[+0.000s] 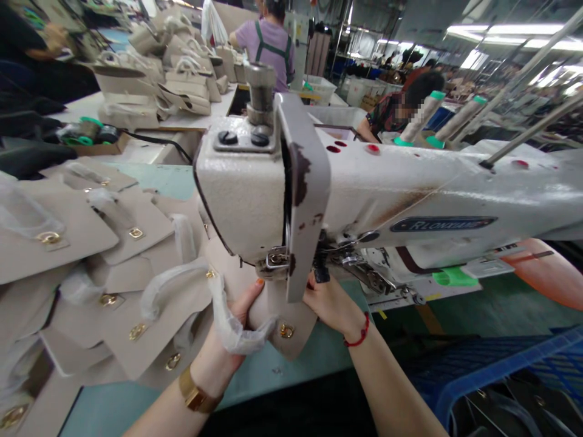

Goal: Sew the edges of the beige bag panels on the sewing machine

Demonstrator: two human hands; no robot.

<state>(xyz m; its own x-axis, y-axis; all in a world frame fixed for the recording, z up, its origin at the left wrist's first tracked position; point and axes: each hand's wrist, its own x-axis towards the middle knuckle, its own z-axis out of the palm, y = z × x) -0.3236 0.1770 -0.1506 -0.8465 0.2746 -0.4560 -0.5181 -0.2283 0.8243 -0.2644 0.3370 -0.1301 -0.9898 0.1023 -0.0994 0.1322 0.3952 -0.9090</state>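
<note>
A beige handbag panel [296, 346] with a wrapped handle [241, 340] and a gold metal fitting [286, 330] lies under the head of a white sewing machine [241, 194]. My left hand [237, 328] grips the panel from the left through the handle's loop, thumb on top, its other fingers largely hidden. On the panel's right edge, my right hand [328, 300] is closed with bent fingers, beside the machine's presser area. The machine head hides its fingertips and the needle. A gold watch band [195, 393] and a red bracelet [359, 332] circle my wrists.
Several similar beige bag pieces [150, 328] overlap on the left of the pale green table [255, 382]. A blue basket [514, 364] with dark items stands at lower right. Thread cones [421, 118] stand behind the machine arm. Co-workers [268, 45] and stacked bags [182, 85] are beyond.
</note>
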